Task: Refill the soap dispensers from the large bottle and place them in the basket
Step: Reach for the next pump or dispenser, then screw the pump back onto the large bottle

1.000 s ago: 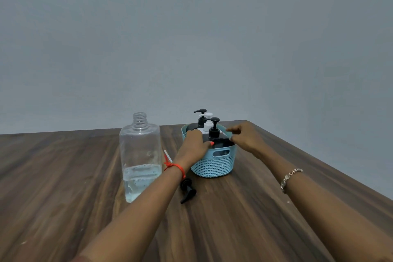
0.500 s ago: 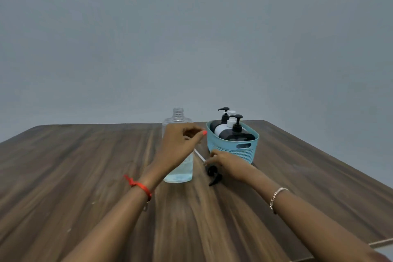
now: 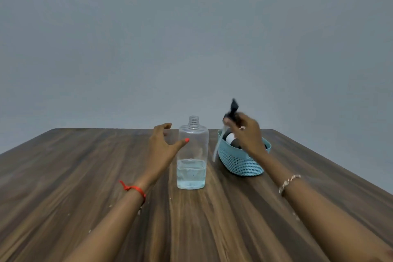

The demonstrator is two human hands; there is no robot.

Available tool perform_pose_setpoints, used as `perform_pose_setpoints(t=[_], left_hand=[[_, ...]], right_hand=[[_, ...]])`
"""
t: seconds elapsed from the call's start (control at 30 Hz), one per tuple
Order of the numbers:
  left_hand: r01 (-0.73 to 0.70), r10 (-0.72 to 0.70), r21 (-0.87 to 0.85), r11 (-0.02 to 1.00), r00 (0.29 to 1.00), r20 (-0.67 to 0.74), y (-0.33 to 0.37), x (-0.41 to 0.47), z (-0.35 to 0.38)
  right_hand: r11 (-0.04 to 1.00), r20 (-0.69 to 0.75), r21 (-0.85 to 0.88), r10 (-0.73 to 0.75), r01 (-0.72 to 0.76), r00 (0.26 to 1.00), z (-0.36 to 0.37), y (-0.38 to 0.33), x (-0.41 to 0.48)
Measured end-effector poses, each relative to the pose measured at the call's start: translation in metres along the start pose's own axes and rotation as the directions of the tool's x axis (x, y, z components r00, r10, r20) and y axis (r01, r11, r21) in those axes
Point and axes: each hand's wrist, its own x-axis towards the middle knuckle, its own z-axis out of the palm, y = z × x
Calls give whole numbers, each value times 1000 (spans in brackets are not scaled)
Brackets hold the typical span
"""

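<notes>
Wooden tabletop [image 3: 85, 176], frame centre: pump cap [image 3: 231, 110] now lifted off it in clenched right hand [image 3: 246, 134], tube slanting down-left; left hand [image 3: 163, 144] spread beside upright large bottle [image 3: 192, 153].

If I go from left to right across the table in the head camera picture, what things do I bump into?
Left hand → large bottle → pump's tube → blue basket
</notes>
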Motion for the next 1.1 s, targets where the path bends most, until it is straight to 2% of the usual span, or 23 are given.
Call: perform_pose_setpoints(t=[0.13,0.2,0.27,0.47,0.7,0.8,0.93,1.1], left_hand=[[72,-73,9,997,988,134,-1,9,14],[77,-67,-53,996,982,175,1,11,18],[51,-30,-100,994,980,198,3,12,19],[49,-5,-168,985,966,257,2,10,17],[41,5,-167,985,965,263,-2,10,19],[53,-2,-181,982,963,269,-2,10,18],[54,2,-182,982,956,293,-2,10,19],[67,-13,-177,982,956,294,-3,13,20]], right_hand=[[986,-336,163,17,40,942,-15,-57,49],[982,-406,156,-37,109,913,-19,-80,66],[973,-412,136,-114,184,904,-20,-98,77],[938,-335,93,-286,333,898,-26,-125,96],[940,-196,100,-304,327,932,-19,-126,98],[957,-126,62,-274,283,953,-6,-119,95],[984,55,22,-177,176,983,16,-95,82],[995,255,-87,-31,55,966,47,-56,53]])
